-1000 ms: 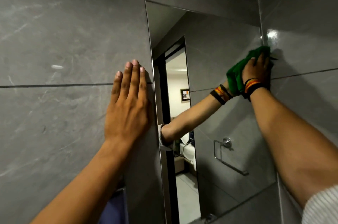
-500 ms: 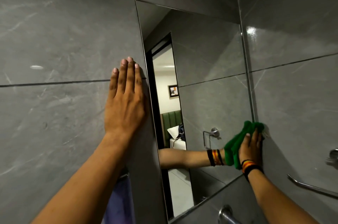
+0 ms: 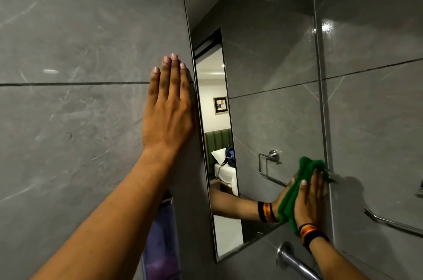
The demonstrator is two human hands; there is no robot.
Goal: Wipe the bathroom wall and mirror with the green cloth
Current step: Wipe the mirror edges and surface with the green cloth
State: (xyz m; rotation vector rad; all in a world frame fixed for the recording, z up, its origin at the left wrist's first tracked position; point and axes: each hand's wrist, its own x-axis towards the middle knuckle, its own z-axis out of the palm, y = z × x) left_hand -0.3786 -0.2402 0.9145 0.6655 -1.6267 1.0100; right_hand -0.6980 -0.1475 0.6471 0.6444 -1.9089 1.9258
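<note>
A tall frameless mirror [image 3: 270, 69] hangs on the grey tiled wall [image 3: 80, 39]. My right hand [image 3: 310, 199] presses the folded green cloth [image 3: 293, 197] flat against the mirror's lower right corner, next to the wall corner joint. The cloth and my banded wrist are reflected in the glass. My left hand [image 3: 167, 108] lies flat on the wall tile just left of the mirror's edge, fingers together and pointing up, holding nothing.
A chrome grab bar [image 3: 295, 261] juts out below the mirror, and another rail [image 3: 393, 222] runs along the right wall. A purple towel [image 3: 160, 245] hangs low under my left arm. The mirror reflects a doorway and a towel ring.
My right hand has swept the cloth down the mirror's right edge from near the top to the lower corner. My left hand has stayed planted on the wall.
</note>
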